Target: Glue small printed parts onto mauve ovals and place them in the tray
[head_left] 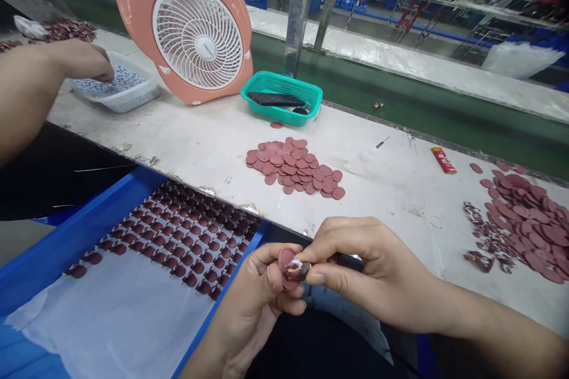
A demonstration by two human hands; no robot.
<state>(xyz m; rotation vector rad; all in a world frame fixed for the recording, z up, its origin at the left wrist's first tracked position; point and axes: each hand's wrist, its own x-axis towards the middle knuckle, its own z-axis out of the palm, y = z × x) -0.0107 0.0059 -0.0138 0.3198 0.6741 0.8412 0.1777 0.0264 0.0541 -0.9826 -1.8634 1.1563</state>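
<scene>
My left hand (255, 296) and my right hand (360, 263) meet just below the table's front edge. Both pinch one small maroon oval piece (291, 266) with a dark part and a bit of white on it. The left thumb and fingers hold the piece from below, and the right thumb and forefinger press on it from the right. A loose pile of flat maroon oval pieces (296, 167) lies on the white table (200, 130) just beyond my hands.
A blue tray (66, 237) at lower left holds rows of finished maroon pieces (178, 234) on white paper. Another person's hand (84, 62) reaches into a white basket (133, 95). A pink fan (191, 29), green basket (284, 92), red tube (443, 160) and a second maroon pile (528, 213) stand around.
</scene>
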